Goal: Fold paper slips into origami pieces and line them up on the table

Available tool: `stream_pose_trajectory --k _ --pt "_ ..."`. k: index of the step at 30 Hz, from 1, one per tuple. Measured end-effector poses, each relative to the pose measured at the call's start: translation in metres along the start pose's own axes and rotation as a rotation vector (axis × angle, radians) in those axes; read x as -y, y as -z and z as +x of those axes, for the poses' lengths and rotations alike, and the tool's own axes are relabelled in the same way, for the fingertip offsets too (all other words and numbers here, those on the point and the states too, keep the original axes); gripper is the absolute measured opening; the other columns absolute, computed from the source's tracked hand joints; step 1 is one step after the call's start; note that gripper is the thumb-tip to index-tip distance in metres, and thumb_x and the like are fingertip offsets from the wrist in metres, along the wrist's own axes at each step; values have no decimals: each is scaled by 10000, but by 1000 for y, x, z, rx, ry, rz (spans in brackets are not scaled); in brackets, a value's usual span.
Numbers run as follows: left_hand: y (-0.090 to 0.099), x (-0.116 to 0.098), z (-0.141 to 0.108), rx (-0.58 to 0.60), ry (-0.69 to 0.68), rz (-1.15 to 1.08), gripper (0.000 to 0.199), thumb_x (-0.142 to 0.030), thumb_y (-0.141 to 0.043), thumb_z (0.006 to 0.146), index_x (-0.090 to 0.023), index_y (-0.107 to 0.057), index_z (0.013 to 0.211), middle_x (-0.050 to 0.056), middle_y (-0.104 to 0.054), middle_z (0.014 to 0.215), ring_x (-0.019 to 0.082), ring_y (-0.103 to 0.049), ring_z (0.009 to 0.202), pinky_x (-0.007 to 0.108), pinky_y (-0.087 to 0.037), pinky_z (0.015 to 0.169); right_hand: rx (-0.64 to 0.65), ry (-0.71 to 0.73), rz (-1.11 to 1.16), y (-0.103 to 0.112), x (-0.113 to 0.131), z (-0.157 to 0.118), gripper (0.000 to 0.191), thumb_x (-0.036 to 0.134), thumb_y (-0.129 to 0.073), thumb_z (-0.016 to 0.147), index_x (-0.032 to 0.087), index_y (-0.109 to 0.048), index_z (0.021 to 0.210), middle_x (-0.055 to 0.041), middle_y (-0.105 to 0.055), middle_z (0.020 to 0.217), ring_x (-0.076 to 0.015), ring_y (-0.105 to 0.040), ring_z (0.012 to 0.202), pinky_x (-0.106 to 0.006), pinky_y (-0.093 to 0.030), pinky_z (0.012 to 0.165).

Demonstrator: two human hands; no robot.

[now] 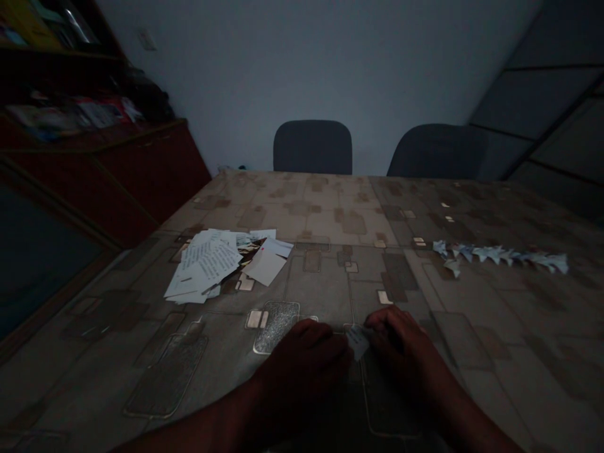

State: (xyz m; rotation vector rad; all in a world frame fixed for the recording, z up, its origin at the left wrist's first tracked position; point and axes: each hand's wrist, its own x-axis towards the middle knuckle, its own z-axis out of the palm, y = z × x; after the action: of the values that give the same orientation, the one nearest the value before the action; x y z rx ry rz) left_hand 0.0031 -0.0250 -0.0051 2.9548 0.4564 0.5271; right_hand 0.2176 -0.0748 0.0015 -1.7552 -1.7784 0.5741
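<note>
A small piece of printed paper point(358, 343) is held between my two hands, close above the near part of the table. My left hand point(309, 352) is closed, its fingers curled at the paper's left edge. On the other side, my right hand point(399, 336) pinches the paper's upper right corner between thumb and fingertips. Dim light hides the paper's exact shape and folds. Farther off to the left lies a loose pile of printed paper sheets point(205, 261), with a plain cream piece point(267, 265) at its right side. A row of small folded paper pieces point(500, 255) stretches across the right side.
A patterned cloth point(325, 217) covers the table. Two grey chairs point(312, 148) stand at its far edge before a wall. To the left is a reddish-brown cabinet point(146, 170) with assorted items on its shelf. The room is dim.
</note>
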Motion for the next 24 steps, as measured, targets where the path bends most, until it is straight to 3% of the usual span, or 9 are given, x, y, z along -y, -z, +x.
stream_pose_trajectory --k 6,11,16,24 --pt "-1 -1 2 6 10 -8 181 -185 -449 972 -142 -567 1102 70 -636 984 204 -537 855 373 -464 753 -57 -24 -149 -11 6 -1 138 153 -614 740 235 -560 836 -34 -611 841 -263 -537 817 -393 -339 724" --pt "-1 1 1 -7 -7 3 193 -196 -461 967 -158 -557 1130 84 -628 1030 207 -544 887 371 -471 777 2 0 -36 -1 -1 4 89 154 -517 821 229 -564 820 -38 -622 844 -244 -557 824 -372 -363 713" --pt "-2 1 -1 6 -7 10 199 -204 -485 959 -172 -554 1142 86 -617 1067 202 -548 908 367 -469 806 76 17 119 10 -6 6 165 203 -456 894 227 -579 788 -37 -619 787 -218 -566 774 -350 -405 692" --pt "3 -1 -1 18 10 -1 228 -217 -476 964 -198 -544 1181 77 -610 1068 208 -541 936 368 -457 823 82 60 1 6 -4 0 197 68 -619 743 236 -649 842 -24 -633 832 -238 -562 834 -387 -387 742"
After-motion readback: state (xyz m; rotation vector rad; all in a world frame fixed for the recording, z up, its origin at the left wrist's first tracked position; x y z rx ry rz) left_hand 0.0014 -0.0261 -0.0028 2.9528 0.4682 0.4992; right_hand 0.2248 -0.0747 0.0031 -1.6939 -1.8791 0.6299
